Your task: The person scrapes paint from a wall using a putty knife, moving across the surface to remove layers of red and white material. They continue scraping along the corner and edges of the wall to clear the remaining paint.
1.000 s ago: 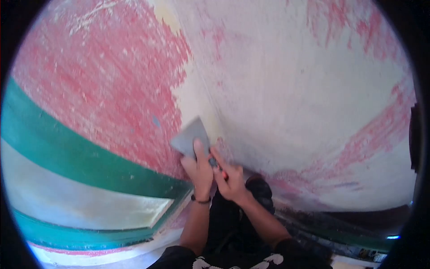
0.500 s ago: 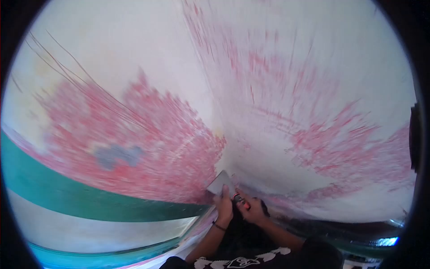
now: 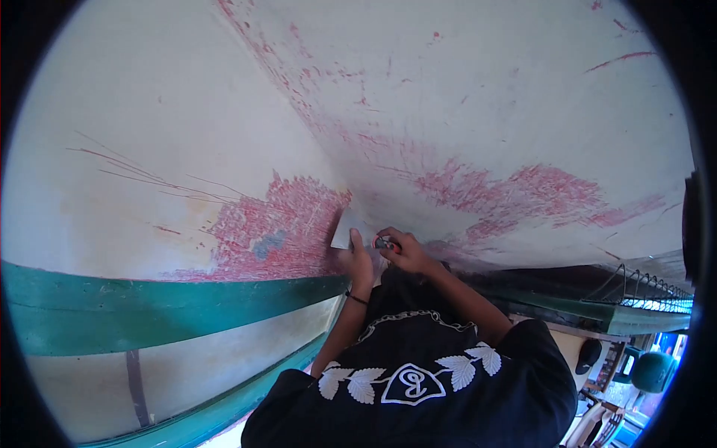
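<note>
My left hand (image 3: 360, 263) is closed on a flat, pale grey plate (image 3: 343, 230), its thumb pointing up along the plate's face. The plate lies close to the corner where two walls meet, beside a scuffed red patch (image 3: 295, 224). Just to its right, my right hand (image 3: 407, 252) wraps round the red and black handle of a tool (image 3: 383, 243). The far end of this tool cannot be made out. Both hands are near each other above the black shirt with white leaf prints.
Red marks also cover the right wall (image 3: 523, 190). A green band (image 3: 172, 313) runs along the left wall's edge. At the lower right are a wire rack (image 3: 650, 295), a green chair (image 3: 653, 372) and other furniture.
The view has shifted and is sharper. Both hands and the plate appear higher and slightly further left in view. More of the shirt and the room at lower right shows. Both hands keep their holds.
</note>
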A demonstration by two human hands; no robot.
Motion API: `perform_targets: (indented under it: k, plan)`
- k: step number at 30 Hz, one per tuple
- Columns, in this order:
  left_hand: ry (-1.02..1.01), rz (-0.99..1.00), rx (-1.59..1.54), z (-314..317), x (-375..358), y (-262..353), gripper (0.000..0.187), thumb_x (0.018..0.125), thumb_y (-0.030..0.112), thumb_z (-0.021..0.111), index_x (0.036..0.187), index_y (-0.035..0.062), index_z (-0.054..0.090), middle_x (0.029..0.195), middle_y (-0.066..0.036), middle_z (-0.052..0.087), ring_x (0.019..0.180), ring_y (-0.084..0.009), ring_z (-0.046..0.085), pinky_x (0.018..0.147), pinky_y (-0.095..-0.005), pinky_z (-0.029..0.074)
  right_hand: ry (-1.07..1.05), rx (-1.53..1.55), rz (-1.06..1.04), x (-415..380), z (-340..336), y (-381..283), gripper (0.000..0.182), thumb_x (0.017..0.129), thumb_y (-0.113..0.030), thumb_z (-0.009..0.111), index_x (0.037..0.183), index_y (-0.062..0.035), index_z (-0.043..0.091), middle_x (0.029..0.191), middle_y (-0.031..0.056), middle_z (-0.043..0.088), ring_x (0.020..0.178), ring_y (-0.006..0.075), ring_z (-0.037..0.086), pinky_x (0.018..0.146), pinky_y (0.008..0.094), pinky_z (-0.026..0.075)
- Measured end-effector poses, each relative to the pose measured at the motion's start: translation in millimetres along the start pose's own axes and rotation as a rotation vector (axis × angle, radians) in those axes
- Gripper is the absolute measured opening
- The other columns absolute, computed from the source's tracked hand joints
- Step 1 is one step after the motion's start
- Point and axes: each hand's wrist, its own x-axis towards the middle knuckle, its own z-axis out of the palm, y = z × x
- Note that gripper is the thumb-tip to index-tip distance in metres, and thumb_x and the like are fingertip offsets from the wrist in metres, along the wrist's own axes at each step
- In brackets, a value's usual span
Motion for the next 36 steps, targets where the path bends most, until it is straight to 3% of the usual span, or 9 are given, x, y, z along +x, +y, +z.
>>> perform_targets:
  k: [3, 6, 9, 12, 15, 18, 24, 27, 36]
  plan:
    - [-0.053, -0.088, 0.169, -1, 5, 7, 0.053, 0.099, 0.039, 0.058, 0.102, -0.0135, 0.063, 0.095, -0.014, 0.069, 0.081, -0.0190, 0.062, 0.072, -0.0375, 0.049, -0.127, 0.025, 0.037, 19, 10, 61, 0.023, 0.089, -0.022, 0.063, 0.100, -0.0013, 0.062, 0.066, 0.0036, 0.057, 0.058, 0.0116, 0.054, 0.055, 0.0286, 0.043]
    - [-0.035, -0.051, 0.156, 1, 14, 10, 0.047, 0.100, 0.032, 0.059, 0.096, -0.0149, 0.064, 0.088, -0.015, 0.071, 0.080, -0.0195, 0.066, 0.070, -0.0375, 0.050, -0.228, 0.465, 0.268, 31, 16, 62, 0.035, 0.095, -0.036, 0.059, 0.092, -0.0019, 0.066, 0.068, 0.0041, 0.057, 0.057, 0.0112, 0.053, 0.052, 0.0283, 0.042]
    - [-0.184, -0.191, 0.285, -10, 27, 20, 0.051, 0.099, 0.038, 0.059, 0.101, -0.0122, 0.064, 0.092, -0.015, 0.069, 0.082, -0.0198, 0.063, 0.072, -0.0383, 0.049, -0.148, 0.439, 0.439, 43, 25, 52, 0.050, 0.098, -0.049, 0.055, 0.083, -0.0028, 0.066, 0.063, 0.0013, 0.055, 0.054, 0.0093, 0.052, 0.050, 0.0263, 0.040]
    - [-0.137, -0.075, 0.209, -3, 30, 15, 0.048, 0.100, 0.036, 0.058, 0.105, -0.0120, 0.064, 0.094, -0.015, 0.070, 0.080, -0.0213, 0.064, 0.073, -0.0383, 0.050, -0.152, 0.317, 0.474, 60, 30, 50, 0.060, 0.096, -0.058, 0.054, 0.076, -0.0021, 0.066, 0.057, 0.0002, 0.052, 0.049, 0.0102, 0.049, 0.049, 0.0267, 0.040]
    - [-0.116, -0.013, 0.153, 4, 31, 14, 0.044, 0.100, 0.033, 0.058, 0.108, -0.0101, 0.063, 0.097, -0.015, 0.070, 0.078, -0.0201, 0.064, 0.070, -0.0350, 0.051, -0.226, 0.246, 0.496, 70, 31, 62, 0.062, 0.096, -0.058, 0.052, 0.073, -0.0019, 0.065, 0.053, -0.0003, 0.050, 0.047, 0.0104, 0.048, 0.048, 0.0270, 0.039]
    - [-0.055, -0.172, -0.190, 15, 44, 1, 0.038, 0.099, 0.031, 0.060, 0.098, -0.0061, 0.068, 0.085, -0.010, 0.071, 0.065, -0.0146, 0.064, 0.054, -0.0286, 0.048, -0.264, 0.274, 0.478, 71, 31, 73, 0.066, 0.096, -0.060, 0.051, 0.071, -0.0013, 0.064, 0.052, 0.0012, 0.049, 0.048, 0.0107, 0.048, 0.047, 0.0289, 0.037]
    - [0.130, -0.108, -0.111, 36, 36, 34, 0.033, 0.099, 0.024, 0.062, 0.099, -0.0088, 0.066, 0.087, -0.010, 0.070, 0.067, -0.0149, 0.065, 0.055, -0.0266, 0.050, -0.308, 0.209, 0.546, 85, 29, 65, 0.067, 0.098, -0.060, 0.045, 0.065, -0.0036, 0.061, 0.050, 0.0039, 0.049, 0.047, 0.0138, 0.048, 0.050, 0.0346, 0.036]
    - [0.192, -0.144, -0.348, 47, 38, 23, 0.030, 0.097, 0.021, 0.064, 0.098, -0.0093, 0.066, 0.091, -0.011, 0.070, 0.073, -0.0159, 0.067, 0.058, -0.0265, 0.052, -0.351, 0.113, 0.454, 88, 23, 71, 0.069, 0.099, -0.059, 0.041, 0.063, -0.0038, 0.061, 0.050, 0.0051, 0.050, 0.047, 0.0157, 0.051, 0.049, 0.0351, 0.039]
    - [0.219, -0.117, -0.338, 57, 38, 39, 0.025, 0.092, 0.018, 0.071, 0.098, -0.0058, 0.067, 0.093, -0.008, 0.068, 0.076, -0.0137, 0.063, 0.062, -0.0277, 0.052, -0.378, 0.329, 0.396, 104, 16, 73, 0.067, 0.099, -0.057, 0.042, 0.063, -0.0029, 0.060, 0.050, 0.0057, 0.052, 0.043, 0.0169, 0.051, 0.041, 0.0325, 0.038]
